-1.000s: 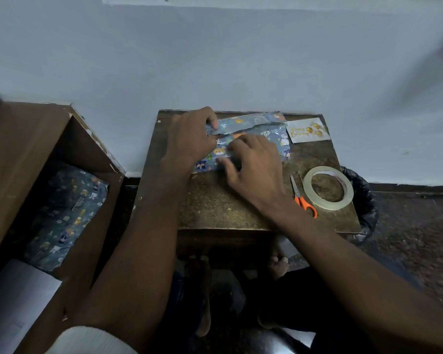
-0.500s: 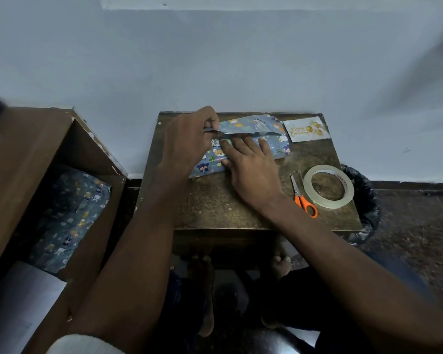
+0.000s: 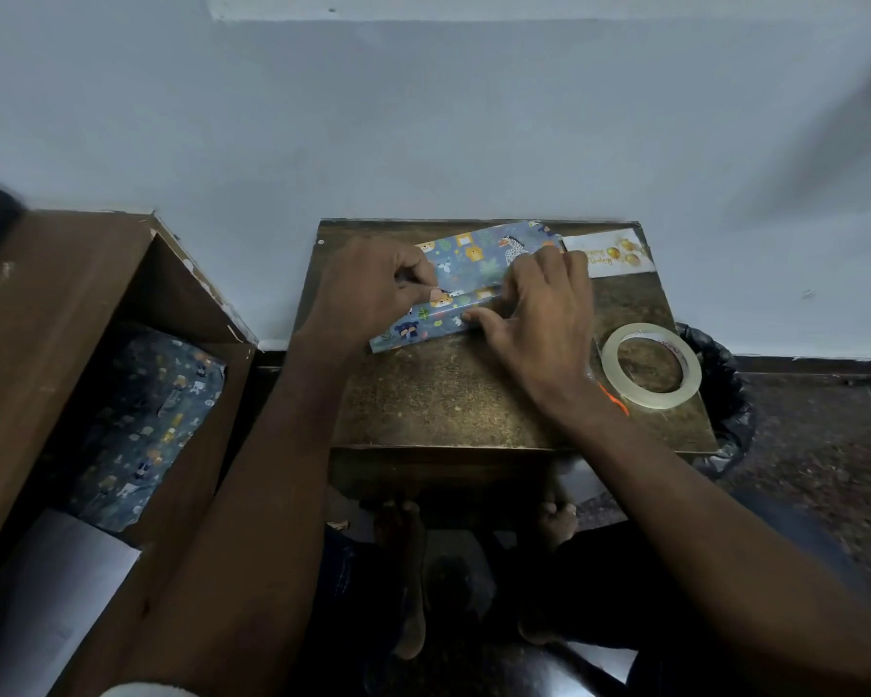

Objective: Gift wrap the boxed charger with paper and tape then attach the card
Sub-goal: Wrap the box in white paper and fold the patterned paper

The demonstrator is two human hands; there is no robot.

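With the left hand (image 3: 368, 289) pinching the paper (image 3: 478, 254) folded over the boxed charger at the desk's (image 3: 448, 394) twelve o'clock edge and the right hand (image 3: 539, 314) pressing the seam flat, easing either could let the untaped fold spring open.

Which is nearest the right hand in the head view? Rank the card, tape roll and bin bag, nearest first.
From the right hand:
1. Card, just beyond its fingertips at the table's far right corner.
2. Tape roll, right of the wrist.
3. Bin bag, off the table's right edge.
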